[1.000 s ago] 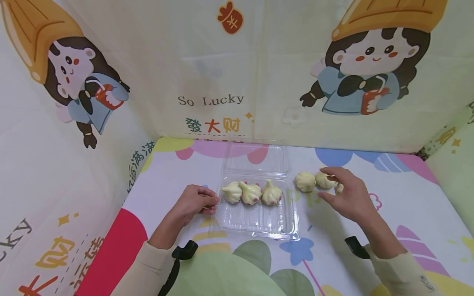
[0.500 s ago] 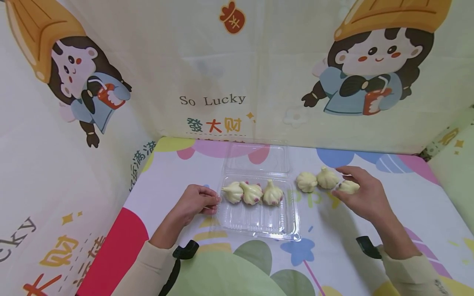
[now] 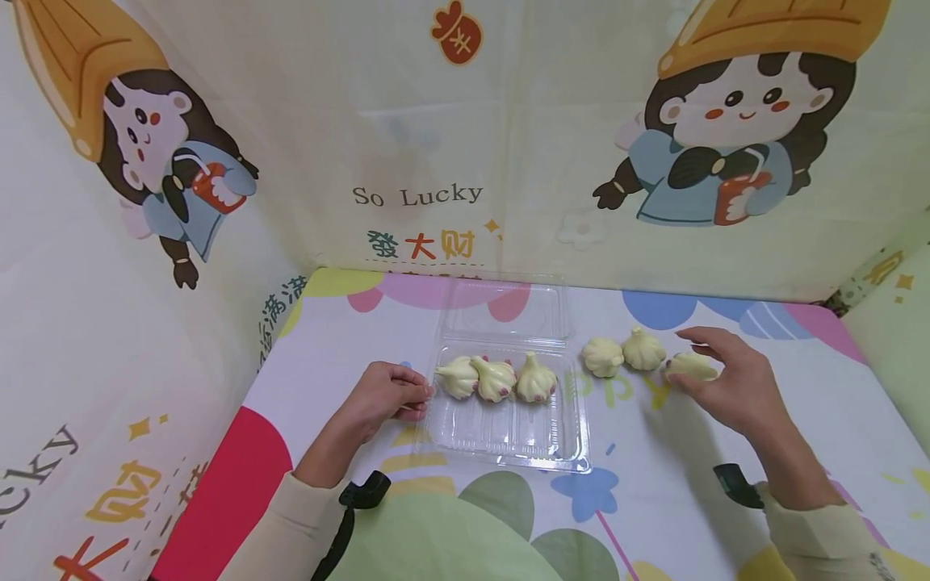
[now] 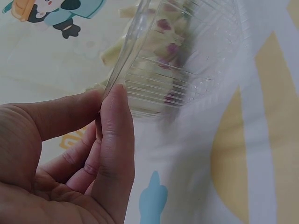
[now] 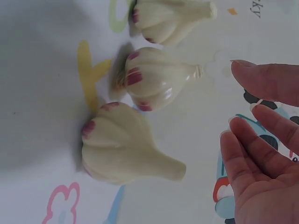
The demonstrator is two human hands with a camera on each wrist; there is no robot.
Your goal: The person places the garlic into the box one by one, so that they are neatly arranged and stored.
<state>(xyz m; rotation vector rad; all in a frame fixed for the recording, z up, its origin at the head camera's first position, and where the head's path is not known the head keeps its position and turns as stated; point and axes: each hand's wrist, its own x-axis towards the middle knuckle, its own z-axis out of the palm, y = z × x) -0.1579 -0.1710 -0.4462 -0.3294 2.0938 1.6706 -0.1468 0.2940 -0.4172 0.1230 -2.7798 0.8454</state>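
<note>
My left hand (image 3: 381, 397) pinches the left rim of a clear plastic clamshell box (image 3: 501, 436); the left wrist view shows thumb and forefinger (image 4: 116, 135) squeezing the edge. Three garlic bulbs, one on the left (image 3: 456, 378), one in the middle (image 3: 496, 379) and one on the right (image 3: 536, 379), lie in the box's back half. My right hand (image 3: 737, 383) hovers with thumb and fingers spread around the rightmost loose garlic bulb (image 3: 693, 367), partly hiding it. In the right wrist view this bulb (image 5: 119, 144) is apart from the fingers (image 5: 233, 149).
Two more garlic bulbs, one nearer the box (image 3: 601, 357) and one beside it (image 3: 643, 349), sit on the patterned tablecloth (image 3: 654, 500). The box's clear lid (image 3: 501, 315) lies folded back. A printed cloth wall (image 3: 538, 161) rises behind the table.
My right hand has moved rightward along the loose garlic bulbs, from over the middle one to the rightmost one. My left hand keeps its grip on the box rim.
</note>
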